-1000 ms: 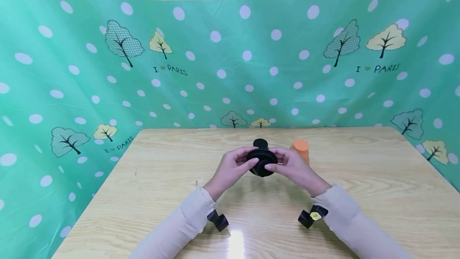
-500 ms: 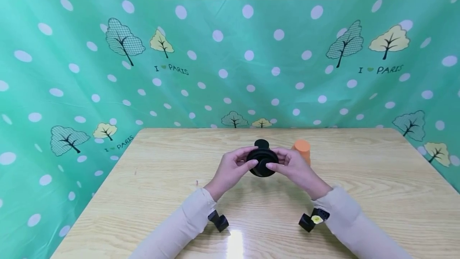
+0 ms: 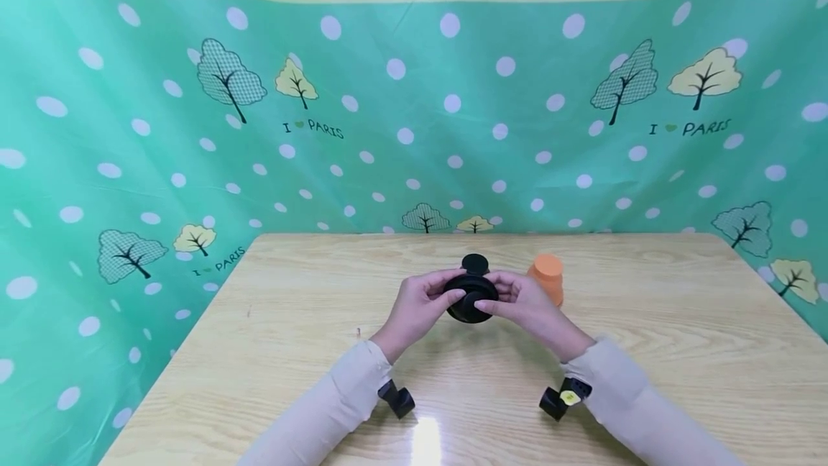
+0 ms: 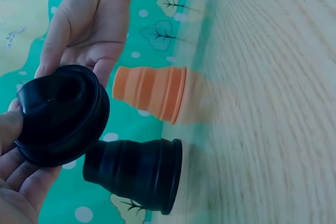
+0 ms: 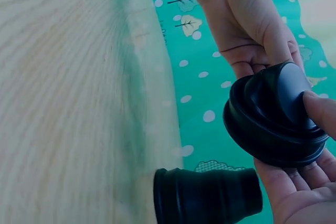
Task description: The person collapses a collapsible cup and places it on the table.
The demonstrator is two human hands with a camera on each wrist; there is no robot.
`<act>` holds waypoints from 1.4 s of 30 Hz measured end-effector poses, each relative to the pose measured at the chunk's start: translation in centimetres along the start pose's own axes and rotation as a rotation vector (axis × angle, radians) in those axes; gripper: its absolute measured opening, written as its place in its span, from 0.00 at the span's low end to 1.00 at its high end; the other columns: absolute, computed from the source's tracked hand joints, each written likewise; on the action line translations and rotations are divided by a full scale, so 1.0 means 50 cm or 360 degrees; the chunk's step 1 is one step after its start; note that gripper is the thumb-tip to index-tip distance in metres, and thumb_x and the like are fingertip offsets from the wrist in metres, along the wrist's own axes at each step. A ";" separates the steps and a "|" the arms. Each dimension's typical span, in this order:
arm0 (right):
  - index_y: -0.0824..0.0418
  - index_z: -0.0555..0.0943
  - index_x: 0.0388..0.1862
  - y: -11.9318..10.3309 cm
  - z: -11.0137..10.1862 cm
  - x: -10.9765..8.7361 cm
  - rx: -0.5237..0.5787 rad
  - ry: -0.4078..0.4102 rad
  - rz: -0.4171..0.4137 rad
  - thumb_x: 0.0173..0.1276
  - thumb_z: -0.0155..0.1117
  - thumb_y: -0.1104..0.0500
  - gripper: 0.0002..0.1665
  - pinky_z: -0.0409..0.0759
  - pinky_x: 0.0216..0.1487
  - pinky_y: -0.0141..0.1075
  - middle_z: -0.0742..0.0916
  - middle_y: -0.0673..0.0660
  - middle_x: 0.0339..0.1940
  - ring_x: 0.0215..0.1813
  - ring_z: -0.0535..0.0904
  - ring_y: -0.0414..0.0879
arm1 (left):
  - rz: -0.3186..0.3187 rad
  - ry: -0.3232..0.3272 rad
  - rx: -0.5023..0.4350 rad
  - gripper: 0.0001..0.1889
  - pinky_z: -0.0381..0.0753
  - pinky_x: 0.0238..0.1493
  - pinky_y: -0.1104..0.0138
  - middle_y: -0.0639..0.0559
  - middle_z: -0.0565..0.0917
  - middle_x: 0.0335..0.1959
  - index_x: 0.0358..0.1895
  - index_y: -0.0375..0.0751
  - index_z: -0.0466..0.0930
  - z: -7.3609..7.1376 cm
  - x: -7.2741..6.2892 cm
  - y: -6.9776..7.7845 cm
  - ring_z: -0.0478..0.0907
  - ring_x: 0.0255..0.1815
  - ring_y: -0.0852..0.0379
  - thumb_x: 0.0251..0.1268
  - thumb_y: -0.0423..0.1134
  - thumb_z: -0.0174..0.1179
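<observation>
Both hands hold a round black cup lid (image 3: 470,308) up over the middle of the table. My left hand (image 3: 416,309) grips its left side, thumb on the near face and fingers behind. On the right side my right hand (image 3: 532,310) pinches it the same way. The right wrist view shows the lid (image 5: 275,124) with a stepped rim and a raised middle part. Behind it a ribbed black cup (image 4: 134,174) stands upside down on the table, partly hidden in the head view. An orange ribbed cup (image 3: 548,272), also upside down, stands just beyond the right hand.
The light wooden table (image 3: 291,293) ends at the back against a green dotted cloth (image 3: 362,113) that also hangs at both sides. Black wrist cameras stick out below the left sleeve (image 3: 323,408) and the right sleeve (image 3: 634,401).
The lid has tilted slightly in the hands, and the right thumb sits a little lower on its face. Both cups stay where they were; the head view has shifted slightly.
</observation>
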State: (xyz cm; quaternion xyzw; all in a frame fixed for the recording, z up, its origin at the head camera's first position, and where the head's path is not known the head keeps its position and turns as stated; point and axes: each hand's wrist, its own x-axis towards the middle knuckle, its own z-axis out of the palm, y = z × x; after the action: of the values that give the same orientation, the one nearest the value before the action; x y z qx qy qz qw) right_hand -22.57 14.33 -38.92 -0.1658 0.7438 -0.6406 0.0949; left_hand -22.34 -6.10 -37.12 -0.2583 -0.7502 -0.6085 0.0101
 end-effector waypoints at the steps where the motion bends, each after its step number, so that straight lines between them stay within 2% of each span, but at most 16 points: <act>1: 0.73 0.74 0.52 -0.001 -0.001 0.000 -0.0020 -0.0011 -0.0019 0.62 0.68 0.60 0.24 0.81 0.45 0.32 0.84 0.63 0.46 0.44 0.82 0.44 | -0.0004 -0.0002 0.0005 0.16 0.81 0.45 0.71 0.34 0.81 0.49 0.53 0.24 0.77 0.000 0.000 0.001 0.82 0.46 0.43 0.62 0.27 0.60; 8: 0.71 0.77 0.49 -0.015 -0.006 0.008 -0.0303 0.0010 -0.0131 0.61 0.68 0.61 0.21 0.82 0.42 0.30 0.85 0.64 0.42 0.42 0.83 0.45 | 0.0002 0.0006 0.0018 0.17 0.80 0.45 0.71 0.38 0.82 0.50 0.54 0.29 0.78 0.003 0.009 -0.046 0.82 0.48 0.48 0.62 0.31 0.61; 13: 0.70 0.78 0.48 -0.026 -0.003 0.010 -0.0472 0.0026 -0.0199 0.60 0.69 0.61 0.20 0.81 0.41 0.30 0.86 0.62 0.40 0.41 0.83 0.47 | 0.0023 0.0006 0.0098 0.18 0.80 0.45 0.72 0.40 0.82 0.50 0.54 0.32 0.79 0.002 0.009 -0.051 0.82 0.48 0.52 0.62 0.35 0.61; 18: 0.69 0.79 0.46 -0.025 0.001 0.011 -0.0556 0.0003 -0.0200 0.59 0.70 0.62 0.18 0.81 0.39 0.32 0.85 0.57 0.36 0.39 0.81 0.45 | 0.0035 -0.0018 0.0236 0.17 0.80 0.45 0.73 0.42 0.82 0.51 0.55 0.35 0.79 0.001 0.007 -0.049 0.81 0.49 0.54 0.64 0.37 0.60; 23: 0.68 0.80 0.46 -0.019 0.002 0.009 -0.0546 -0.0020 -0.0163 0.61 0.69 0.61 0.16 0.80 0.38 0.32 0.85 0.56 0.35 0.39 0.80 0.45 | 0.0075 -0.0030 0.0312 0.17 0.80 0.45 0.72 0.45 0.82 0.52 0.55 0.37 0.79 0.001 0.006 -0.054 0.81 0.50 0.55 0.64 0.37 0.60; 28: 0.67 0.79 0.46 -0.015 0.006 0.005 -0.0509 0.0009 -0.0186 0.63 0.66 0.61 0.15 0.80 0.38 0.30 0.85 0.57 0.37 0.40 0.81 0.46 | 0.0069 -0.0027 0.0220 0.18 0.79 0.49 0.69 0.45 0.81 0.54 0.56 0.36 0.78 -0.002 0.006 -0.049 0.79 0.53 0.52 0.64 0.35 0.60; 33: 0.68 0.78 0.48 -0.016 0.010 0.005 -0.0378 0.0119 -0.0220 0.64 0.64 0.63 0.15 0.80 0.40 0.32 0.85 0.60 0.39 0.42 0.80 0.48 | -0.0028 -0.0007 0.0058 0.18 0.79 0.50 0.69 0.39 0.79 0.55 0.58 0.30 0.75 -0.011 0.004 -0.011 0.79 0.53 0.47 0.67 0.31 0.56; 37: 0.71 0.77 0.49 -0.017 0.012 0.007 -0.0255 0.0247 -0.0183 0.64 0.64 0.64 0.16 0.80 0.42 0.30 0.85 0.62 0.40 0.43 0.81 0.46 | -0.0068 0.0001 0.0019 0.19 0.77 0.52 0.69 0.34 0.79 0.54 0.60 0.26 0.72 -0.017 0.002 0.022 0.78 0.54 0.44 0.69 0.31 0.54; 42: 0.73 0.75 0.52 -0.015 0.014 0.010 -0.0140 0.0313 -0.0097 0.65 0.63 0.63 0.20 0.80 0.44 0.28 0.84 0.64 0.43 0.42 0.81 0.40 | -0.0101 -0.0016 -0.0014 0.21 0.77 0.53 0.68 0.35 0.77 0.56 0.63 0.28 0.68 -0.019 0.000 0.027 0.77 0.55 0.45 0.69 0.33 0.54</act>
State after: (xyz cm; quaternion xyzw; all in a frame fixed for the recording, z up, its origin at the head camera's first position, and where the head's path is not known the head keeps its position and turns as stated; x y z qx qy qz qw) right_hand -22.66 13.40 -38.26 -0.1285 0.7714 -0.6232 -0.0054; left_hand -22.07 -6.83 -35.63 -0.2377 -0.7554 -0.6105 -0.0142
